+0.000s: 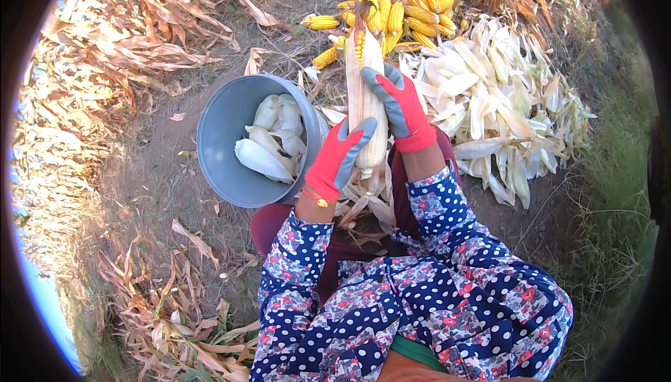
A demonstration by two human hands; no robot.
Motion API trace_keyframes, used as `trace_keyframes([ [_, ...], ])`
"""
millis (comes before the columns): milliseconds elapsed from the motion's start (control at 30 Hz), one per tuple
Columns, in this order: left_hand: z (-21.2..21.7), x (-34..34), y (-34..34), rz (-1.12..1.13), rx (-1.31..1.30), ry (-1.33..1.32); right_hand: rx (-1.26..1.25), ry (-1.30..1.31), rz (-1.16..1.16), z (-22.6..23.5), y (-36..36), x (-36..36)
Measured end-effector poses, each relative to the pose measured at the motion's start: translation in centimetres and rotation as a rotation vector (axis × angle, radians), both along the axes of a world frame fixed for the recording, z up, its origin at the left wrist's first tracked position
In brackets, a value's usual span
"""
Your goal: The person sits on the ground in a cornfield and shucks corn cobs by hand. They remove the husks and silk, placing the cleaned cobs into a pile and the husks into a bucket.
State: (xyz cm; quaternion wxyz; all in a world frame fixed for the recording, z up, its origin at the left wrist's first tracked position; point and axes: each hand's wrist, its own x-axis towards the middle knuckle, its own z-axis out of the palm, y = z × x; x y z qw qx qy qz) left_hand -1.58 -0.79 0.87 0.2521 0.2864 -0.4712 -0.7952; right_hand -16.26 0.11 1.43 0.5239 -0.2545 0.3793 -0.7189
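Both my hands wear red gloves with grey palms. My left hand (pixel 340 158) grips the lower end of a corn ear (pixel 366 81) still wrapped in pale husk, with a few yellow kernels showing near its tip. My right hand (pixel 400 106) closes around the ear's right side, higher up, fingers on the husk. The ear stands nearly upright in front of my lap. Torn husk leaves hang below the ear, between my forearms.
A grey bucket (pixel 224 137) with several husked-over ears stands just left of my hands. A heap of bare yellow cobs (pixel 398 15) lies ahead, a pile of pale husks (pixel 503 102) to the right. Dry corn stalks (pixel 105 53) line the left; grass runs along the right.
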Motion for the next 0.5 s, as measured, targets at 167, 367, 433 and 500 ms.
trace_keyframes([
  [167,-2.1,0.1,-0.7,0.188,-0.369,-0.180,0.018,0.232,-0.123,-0.8,-0.5,1.1],
  [367,-1.1,0.4,-1.0,0.315,-0.990,-0.661,-0.057,0.224,-0.353,0.6,-0.4,1.1],
  [433,-1.8,0.5,-1.0,0.325,-1.038,-0.688,-0.061,0.204,-0.378,0.0,-0.1,-0.4],
  [500,-1.9,0.9,-1.3,0.320,-1.087,-0.702,0.001,0.161,-0.339,0.2,0.2,-1.7],
])
